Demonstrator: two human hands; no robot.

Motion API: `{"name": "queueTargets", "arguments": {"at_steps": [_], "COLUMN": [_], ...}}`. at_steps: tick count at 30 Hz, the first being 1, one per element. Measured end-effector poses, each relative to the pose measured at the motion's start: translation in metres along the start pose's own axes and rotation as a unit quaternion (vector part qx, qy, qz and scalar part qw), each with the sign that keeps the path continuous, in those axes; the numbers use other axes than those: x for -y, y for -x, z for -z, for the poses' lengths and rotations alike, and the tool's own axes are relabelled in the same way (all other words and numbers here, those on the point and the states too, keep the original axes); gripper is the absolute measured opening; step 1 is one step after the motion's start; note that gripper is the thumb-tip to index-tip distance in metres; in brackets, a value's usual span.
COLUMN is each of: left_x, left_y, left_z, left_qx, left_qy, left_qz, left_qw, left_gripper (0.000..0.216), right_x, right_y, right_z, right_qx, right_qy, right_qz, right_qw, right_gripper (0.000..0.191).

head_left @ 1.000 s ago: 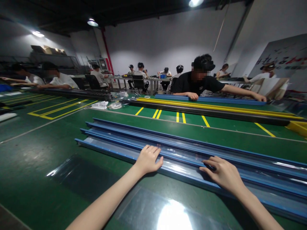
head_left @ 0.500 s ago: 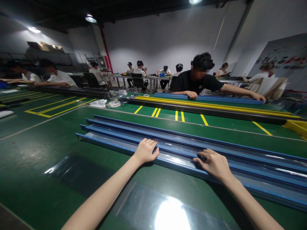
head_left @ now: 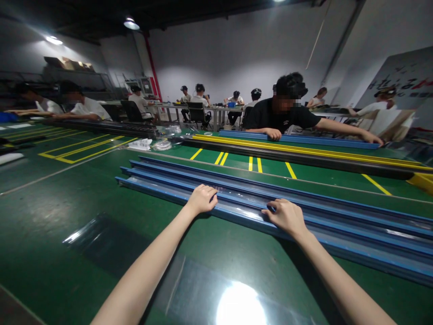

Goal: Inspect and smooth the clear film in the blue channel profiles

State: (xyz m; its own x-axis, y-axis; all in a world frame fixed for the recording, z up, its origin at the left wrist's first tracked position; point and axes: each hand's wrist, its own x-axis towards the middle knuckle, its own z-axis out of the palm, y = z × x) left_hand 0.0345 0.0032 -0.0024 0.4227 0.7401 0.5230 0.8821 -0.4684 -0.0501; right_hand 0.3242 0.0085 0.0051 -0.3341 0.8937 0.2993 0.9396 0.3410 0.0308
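Observation:
Three long blue channel strips [head_left: 169, 192] lie side by side on the green table, running from the left middle off to the right edge. My left hand [head_left: 203, 199] is curled over the nearest strip, fingers inside the channel and thumb near its front rim. Farther right, my right hand [head_left: 287, 217] grips the same strip with thumb and fingers bent around its edges. The fingertips of both hands are partly hidden. Shiny reflections show along the inside of the channels.
Sheets of clear film [head_left: 115, 246] lie on the green table [head_left: 50, 216] near me. Beyond the blue strips are yellow tape marks, yellow and black bars [head_left: 304, 155] and a crumpled plastic bag [head_left: 172, 135]. A co-worker in black [head_left: 287, 110] handles another blue strip [head_left: 304, 139] across the table.
Both hands and the three blue strips have shifted a little away from me across the table. The view has turned slightly, and the co-worker opposite keeps nearly the same pose.

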Motion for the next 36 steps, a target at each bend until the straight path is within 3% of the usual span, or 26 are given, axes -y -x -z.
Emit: {"name": "queueTargets", "arguments": {"at_steps": [10, 18, 23, 29, 36], "left_x": [0.002, -0.005, -0.016, -0.018, -0.015], "left_y": [-0.006, -0.039, -0.076, -0.094, -0.109], "left_z": [0.005, 0.0, -0.025, -0.063, -0.062], "left_qx": [0.068, 0.051, 0.079, 0.132, 0.244], "left_qy": [0.001, 0.029, 0.033, 0.085, 0.092], "left_qz": [0.01, 0.029, 0.024, 0.028, 0.031], "left_qw": [0.998, 0.998, 0.996, 0.987, 0.965], "left_gripper": [0.021, 0.028, 0.033, 0.048, 0.071], "right_x": [-0.004, -0.035, -0.054, -0.061, -0.067], "right_y": [-0.005, -0.023, -0.041, -0.048, -0.052], "right_z": [0.004, -0.004, -0.019, -0.03, -0.026], "right_qx": [0.016, -0.094, -0.038, 0.06, 0.082], "right_qy": [-0.069, -0.072, -0.038, -0.055, -0.059], "right_qz": [0.047, 0.006, 0.001, -0.018, 0.021], "right_qw": [0.996, 0.993, 0.999, 0.997, 0.995], "right_gripper": [0.039, 0.039, 0.051, 0.06, 0.071]}}
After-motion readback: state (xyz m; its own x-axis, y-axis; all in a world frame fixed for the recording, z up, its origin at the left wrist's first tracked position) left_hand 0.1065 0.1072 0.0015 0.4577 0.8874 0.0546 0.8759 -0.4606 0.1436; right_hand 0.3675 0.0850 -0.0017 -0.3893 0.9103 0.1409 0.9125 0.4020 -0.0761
